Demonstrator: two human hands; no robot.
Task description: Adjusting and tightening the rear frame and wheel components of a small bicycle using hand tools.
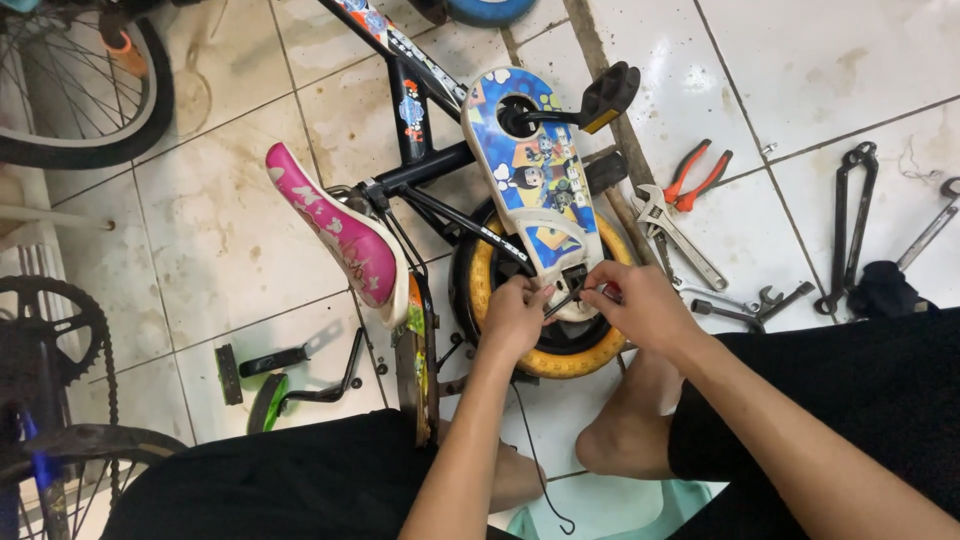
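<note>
A small child's bicycle lies on the tiled floor with a pink saddle (340, 235), a colourful chain guard (530, 160) and a yellow rear wheel (530, 300). My left hand (512, 318) grips at the rear hub, just below the guard's lower end. My right hand (640, 305) pinches a thin tool (570, 297) pointed at the same hub; its tip is hidden between my fingers. A black pedal (608, 95) sticks up above the guard. My bare feet rest beneath the wheel.
Tools lie on the tiles to the right: an adjustable wrench (675, 235), red-handled pliers (697, 175), spanners (755, 305) and long black tongs (852, 220). A detached training wheel (285, 385) lies at the left. Other bicycle wheels (80, 90) and a chainring (50, 330) crowd the left edge.
</note>
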